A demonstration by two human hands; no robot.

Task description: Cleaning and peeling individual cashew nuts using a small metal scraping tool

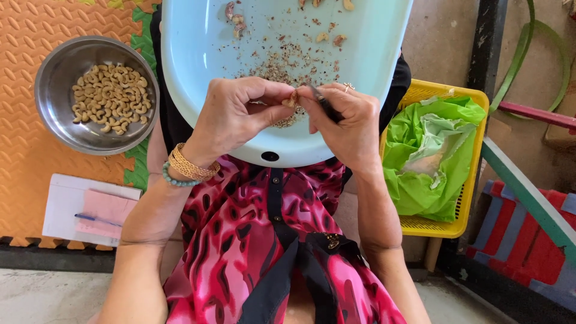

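Observation:
My left hand (237,117) pinches a small cashew nut (290,101) between thumb and fingers, above a pale blue tray (198,54) resting on my lap. My right hand (345,123) grips a thin dark knife (327,107) whose tip meets the nut. The two hands touch at the fingertips. Brown skin flakes (288,60) and a few loose nuts (235,17) lie scattered in the tray. A gold bangle and a bead bracelet sit on my left wrist, and a ring on my right hand.
A steel bowl (60,120) with several peeled cashews (111,98) stands on an orange foam mat at the left. White and pink papers with a pen (90,207) lie below it. A yellow basket (465,198) lined with a green plastic bag (426,150) stands at the right.

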